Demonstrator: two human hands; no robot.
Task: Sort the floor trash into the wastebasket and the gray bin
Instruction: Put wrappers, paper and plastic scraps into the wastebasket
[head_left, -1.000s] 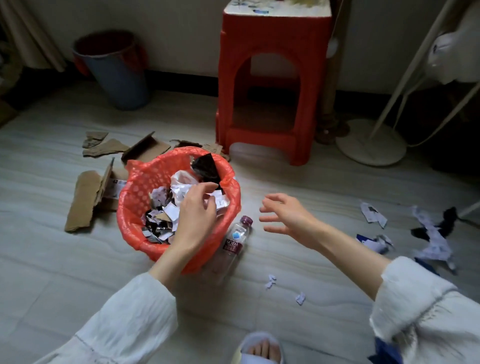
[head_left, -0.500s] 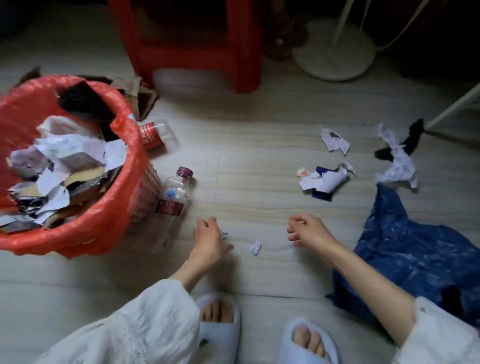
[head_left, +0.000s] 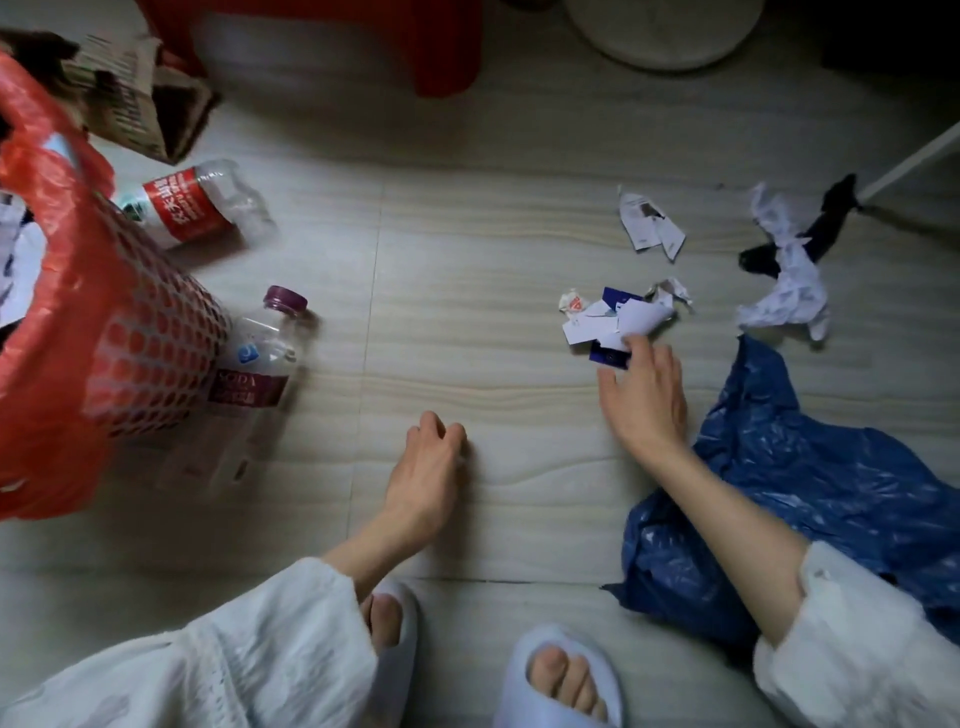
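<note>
Right hand grip: fingers spread, reaching flat over the floor, fingertips touching the near edge of the paper scrap pile. Not closed on anything.
Left hand grip: fingers curled down against the floor, tips hidden under the knuckles. Cannot tell if it pinches a scrap.

Pile at the right fingertips: torn white paper, one dark blue card, one crumpled wrapper with red print. Just beyond it, a folded white slip. Off to the outer side, crumpled white paper tangled with a black scrap. Under the right forearm, a crumpled blue plastic bag.

Out from the left grip, away from the right hand: 2 clear bottles. Purple-cap bottle leans on the wastebasket; red-label bottle lies beyond it, crushed. Wastebasket: red mesh, red liner, cut off at frame edge, contents mostly out of view. Torn cardboard behind it, blurred.

Far edge: red stool legs and a white round base, both cropped. Near edge: 2 white slippers, white sleeves.
</note>
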